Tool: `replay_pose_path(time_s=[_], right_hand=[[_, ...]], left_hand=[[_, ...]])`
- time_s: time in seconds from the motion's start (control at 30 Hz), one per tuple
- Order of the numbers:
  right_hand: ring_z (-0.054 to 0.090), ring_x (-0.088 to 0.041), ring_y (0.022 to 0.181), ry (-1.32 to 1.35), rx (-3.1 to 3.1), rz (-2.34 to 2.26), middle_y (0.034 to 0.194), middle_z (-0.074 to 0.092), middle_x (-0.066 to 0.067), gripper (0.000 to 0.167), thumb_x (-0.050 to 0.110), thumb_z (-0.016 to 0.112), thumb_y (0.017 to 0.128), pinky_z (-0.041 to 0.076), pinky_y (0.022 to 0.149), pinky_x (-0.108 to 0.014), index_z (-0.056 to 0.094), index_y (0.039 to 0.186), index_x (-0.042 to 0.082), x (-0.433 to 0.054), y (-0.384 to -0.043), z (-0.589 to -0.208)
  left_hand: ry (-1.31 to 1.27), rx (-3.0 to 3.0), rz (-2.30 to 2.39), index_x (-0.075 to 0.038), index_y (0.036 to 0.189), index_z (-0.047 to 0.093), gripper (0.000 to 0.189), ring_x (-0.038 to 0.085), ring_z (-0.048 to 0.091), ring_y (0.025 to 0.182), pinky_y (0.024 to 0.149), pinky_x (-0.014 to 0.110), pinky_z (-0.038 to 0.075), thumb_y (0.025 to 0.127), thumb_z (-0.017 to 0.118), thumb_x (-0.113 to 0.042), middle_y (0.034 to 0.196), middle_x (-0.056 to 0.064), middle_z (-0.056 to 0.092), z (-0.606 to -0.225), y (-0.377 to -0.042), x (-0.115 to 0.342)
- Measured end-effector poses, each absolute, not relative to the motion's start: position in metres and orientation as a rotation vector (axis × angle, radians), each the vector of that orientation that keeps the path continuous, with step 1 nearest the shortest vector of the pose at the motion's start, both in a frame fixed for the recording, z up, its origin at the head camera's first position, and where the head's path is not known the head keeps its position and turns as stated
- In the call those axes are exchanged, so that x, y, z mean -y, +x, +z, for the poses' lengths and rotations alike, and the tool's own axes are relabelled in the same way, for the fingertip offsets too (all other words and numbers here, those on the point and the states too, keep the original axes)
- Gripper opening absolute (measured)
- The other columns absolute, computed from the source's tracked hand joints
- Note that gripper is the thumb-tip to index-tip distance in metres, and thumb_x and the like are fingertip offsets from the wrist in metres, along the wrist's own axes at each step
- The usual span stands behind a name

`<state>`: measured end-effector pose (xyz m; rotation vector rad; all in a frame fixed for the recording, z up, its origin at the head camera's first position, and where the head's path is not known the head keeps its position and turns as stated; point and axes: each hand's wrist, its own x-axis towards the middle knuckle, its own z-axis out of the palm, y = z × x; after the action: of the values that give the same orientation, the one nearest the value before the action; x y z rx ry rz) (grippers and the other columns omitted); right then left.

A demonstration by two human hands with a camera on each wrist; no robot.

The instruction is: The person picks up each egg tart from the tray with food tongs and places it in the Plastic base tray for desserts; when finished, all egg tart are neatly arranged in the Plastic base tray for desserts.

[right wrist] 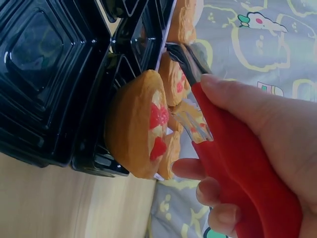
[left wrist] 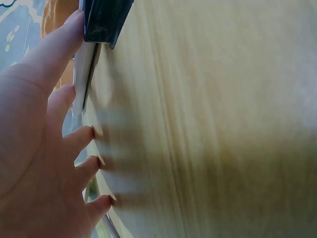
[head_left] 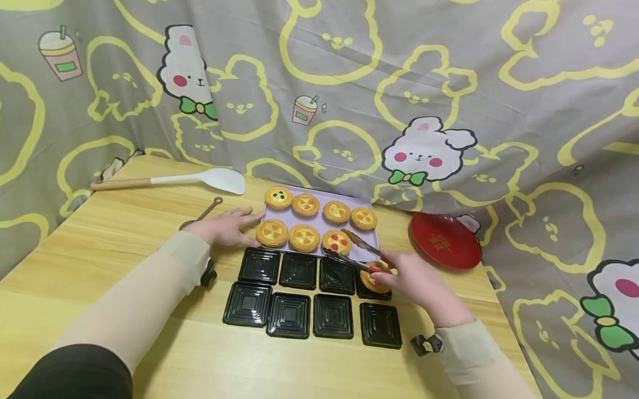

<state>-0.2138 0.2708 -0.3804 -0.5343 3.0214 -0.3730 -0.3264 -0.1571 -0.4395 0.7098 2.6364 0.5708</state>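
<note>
My right hand (head_left: 414, 279) grips a pair of tongs (right wrist: 233, 158) by their red handles. The tongs' two arms stand apart, their tips on either side of a red-topped tart (head_left: 337, 243) at the near edge of the lavender tray (head_left: 319, 214). Another tart with red pieces (right wrist: 136, 124) sits on a black square holder (head_left: 366, 291), below the right hand. At the tray's left edge is my left hand (head_left: 227, 227), fingers spread and fairly straight, thumb and fingertips right at the rim. Several yellow-topped tarts (head_left: 304, 238) lie in two rows on the tray.
Several black square holders (head_left: 289, 314) form two rows in front of the tray. A red plate (head_left: 445, 241) stands to the right by the curtain. A white spatula with a wooden handle (head_left: 222, 179) and a thin brown-handled utensil (head_left: 209, 208) lie at the left.
</note>
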Motion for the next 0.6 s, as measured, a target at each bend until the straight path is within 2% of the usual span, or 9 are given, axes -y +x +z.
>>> replay_pose_path(time_s=[0.17, 0.3, 0.5, 0.6], right_hand=[[0.062, -0.023, 0.086, -0.539, -3.033, -0.336, 0.109, 0.07, -0.009, 0.056, 0.041, 0.074, 0.089, 0.052, 0.072, -0.043, 0.062, 0.135, 0.012, -0.269, -0.215, -0.379], [0.061, -0.023, 0.083, -0.546, -3.039, -0.345, 0.109, 0.07, -0.009, 0.056, 0.042, 0.074, 0.088, 0.051, 0.07, -0.042, 0.063, 0.135, 0.013, -0.269, -0.215, -0.377], [0.066, -0.027, 0.094, -0.548, -3.053, -0.412, 0.112, 0.07, -0.011, 0.06, 0.041, 0.074, 0.088, 0.054, 0.078, -0.048, 0.061, 0.137, 0.01, -0.274, -0.21, -0.37], [0.066, -0.026, 0.094, -0.551, -3.056, -0.45, 0.11, 0.071, -0.01, 0.06, 0.04, 0.076, 0.087, 0.055, 0.079, -0.047, 0.061, 0.138, 0.011, -0.277, -0.204, -0.365]], left_hand=[[0.696, -2.639, 0.568, -0.017, 0.158, 0.021, 0.093, 0.054, 0.009, 0.142, 0.11, 0.07, 0.007, 0.087, 0.066, -0.058, 0.16, 0.027, 0.011, -0.435, -0.323, 0.155], [0.679, -2.637, 0.566, -0.019, 0.159, 0.02, 0.094, 0.052, 0.008, 0.143, 0.111, 0.069, 0.007, 0.087, 0.065, -0.06, 0.161, 0.025, 0.009, -0.434, -0.322, 0.155], [0.7, -2.643, 0.58, -0.017, 0.158, 0.022, 0.094, 0.054, 0.009, 0.142, 0.11, 0.071, 0.007, 0.087, 0.066, -0.058, 0.16, 0.027, 0.011, -0.433, -0.321, 0.156], [0.691, -2.641, 0.579, -0.016, 0.158, 0.021, 0.093, 0.052, 0.008, 0.143, 0.111, 0.069, 0.006, 0.088, 0.066, -0.056, 0.16, 0.026, 0.01, -0.431, -0.321, 0.155]])
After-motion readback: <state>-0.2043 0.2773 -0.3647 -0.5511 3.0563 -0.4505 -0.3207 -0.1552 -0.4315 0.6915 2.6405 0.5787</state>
